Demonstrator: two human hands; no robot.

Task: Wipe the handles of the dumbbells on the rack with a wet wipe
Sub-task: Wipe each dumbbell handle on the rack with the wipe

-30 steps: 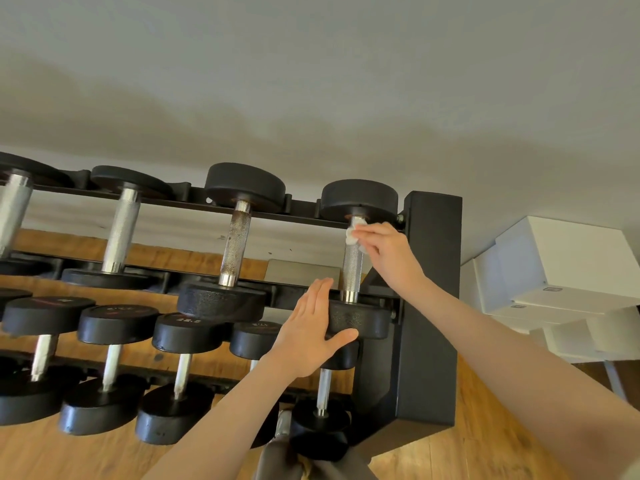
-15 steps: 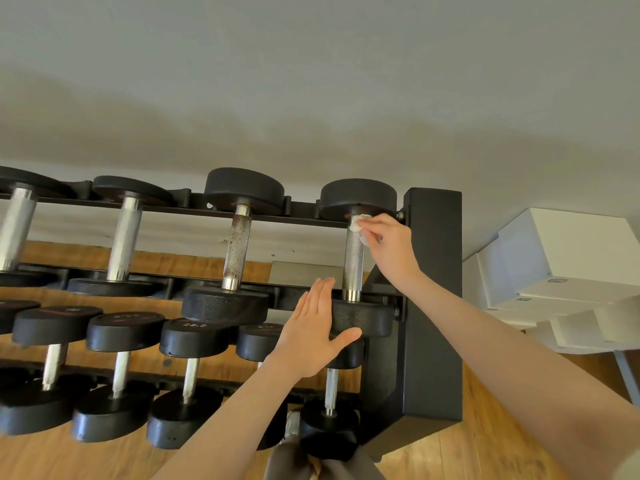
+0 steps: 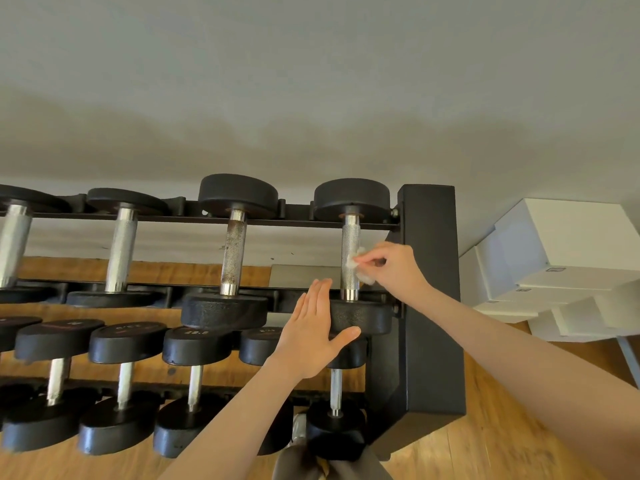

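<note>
wet wipe point(image 3: 360, 268), pinched by right hand point(image 3: 391, 268), has slid down the handle point(image 3: 350, 258); left hand point(image 3: 317, 332) stays flat on the weight

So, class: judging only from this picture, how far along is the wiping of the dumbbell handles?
Done: nothing provably. In hand: the right hand pinches the wet wipe against the rightmost top handle, while the left hand steadies its near head. Left: the neighbouring speckled handle and the lower row.
</note>
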